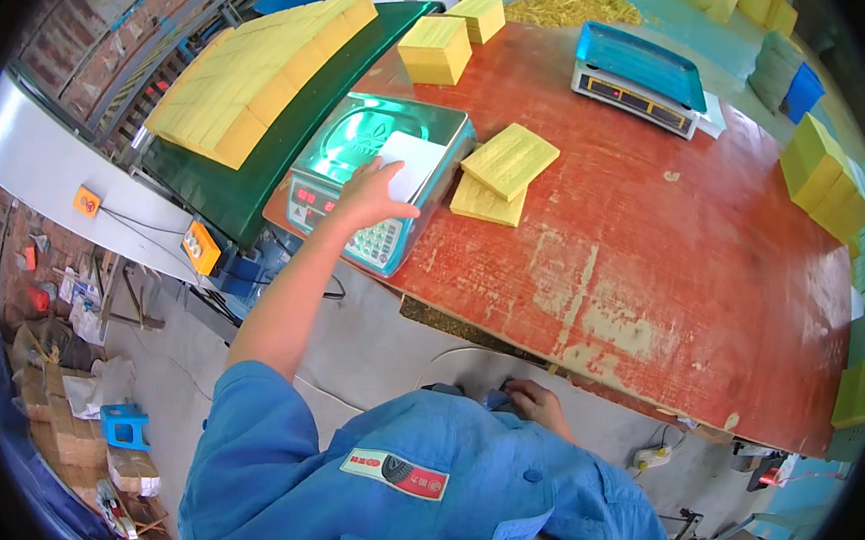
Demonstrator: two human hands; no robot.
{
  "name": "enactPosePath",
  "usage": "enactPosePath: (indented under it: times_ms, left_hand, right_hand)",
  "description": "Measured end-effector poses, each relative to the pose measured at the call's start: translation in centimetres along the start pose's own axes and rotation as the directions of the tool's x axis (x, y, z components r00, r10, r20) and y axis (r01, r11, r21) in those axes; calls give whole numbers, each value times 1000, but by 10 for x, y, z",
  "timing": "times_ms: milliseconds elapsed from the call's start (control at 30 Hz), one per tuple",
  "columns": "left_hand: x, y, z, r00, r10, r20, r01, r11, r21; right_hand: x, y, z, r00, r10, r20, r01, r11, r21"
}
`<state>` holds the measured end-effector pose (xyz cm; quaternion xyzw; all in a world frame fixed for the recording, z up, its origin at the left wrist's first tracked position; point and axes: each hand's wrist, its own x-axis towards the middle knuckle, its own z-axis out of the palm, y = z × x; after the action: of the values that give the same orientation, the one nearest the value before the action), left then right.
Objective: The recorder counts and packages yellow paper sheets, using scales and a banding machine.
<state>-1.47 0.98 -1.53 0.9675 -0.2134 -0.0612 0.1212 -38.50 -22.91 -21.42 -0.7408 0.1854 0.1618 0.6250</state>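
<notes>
My left hand [372,196] reaches over a digital scale [359,145] at the table's left end. Its thumb and fingers are spread, at the edge of a white sheet or pad [413,164] on the weighing plate. Whether the fingertips touch it I cannot tell. Red digits glow on the scale's panel. My right hand [536,400] hangs low by my body, below the table's front edge, its fingers curled. What lies in them, if anything, is hidden. Beside the scale, two flat yellow stacks of paper [510,161] overlap, one resting askew on the other.
A red worn table [644,285] spreads to the right. Yellow blocks [435,51] stand at its far left, a second blue-topped scale [639,70] at the back, more yellow stacks [828,182] at the right. Rows of yellow blocks [259,76] lie on a green belt [211,190].
</notes>
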Motion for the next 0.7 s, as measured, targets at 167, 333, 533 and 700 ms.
enactPosePath:
  times_ms: [167, 333, 533, 700]
  left_hand:
    - [8, -13, -15, 996, 71, 57, -58, 980, -192]
    - [1, -32, -20, 998, 59, 11, -47, 883, -467]
    - [6, -29, -24, 990, 41, -133, -102, 867, -489]
    - [-1, -33, -18, 970, 35, -242, -139, 895, -424]
  right_hand:
    - [7, -94, -13, 974, -107, 200, 40, 949, 313]
    - [46, -194, -12, 942, -227, 247, 135, 931, 338]
    - [129, -283, 19, 914, -395, 93, 344, 876, 339]
    - [179, -339, 56, 932, -360, -33, 346, 859, 378]
